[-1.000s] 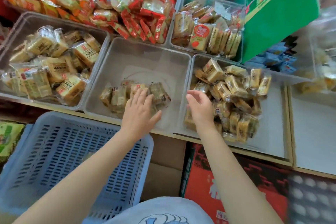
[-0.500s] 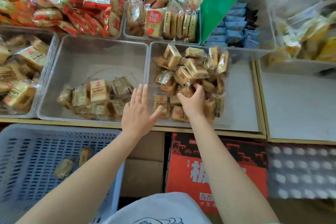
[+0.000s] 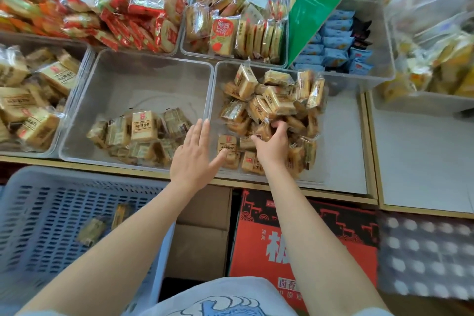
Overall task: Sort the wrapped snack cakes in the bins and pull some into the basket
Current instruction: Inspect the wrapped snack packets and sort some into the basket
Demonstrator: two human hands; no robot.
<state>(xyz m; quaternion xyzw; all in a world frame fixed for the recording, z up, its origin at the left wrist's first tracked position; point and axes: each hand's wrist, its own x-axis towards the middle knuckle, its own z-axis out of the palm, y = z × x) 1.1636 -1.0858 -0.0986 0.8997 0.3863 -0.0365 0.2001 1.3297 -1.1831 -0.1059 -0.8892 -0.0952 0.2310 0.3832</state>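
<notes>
While the right hand (image 3: 273, 142) digs into the right bin (image 3: 341, 151), its grip curls round a snack cake (image 3: 264, 131) in the pile. Left hand (image 3: 195, 159) hovers flat, fingers straight and apart, holding nothing, over the wall just left of that grip. Middle bin (image 3: 143, 79) left of it holds more cakes. Blue basket (image 3: 41, 215), below-left, has two cakes inside.

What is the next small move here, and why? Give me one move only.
Probably lift the right hand clear of the right clear plastic bin with the gold-wrapped snack cakes its fingers are curled into, then swing toward the blue slotted plastic basket, which holds only a couple of cakes. The left hand is flat and open, holding nothing.
</notes>
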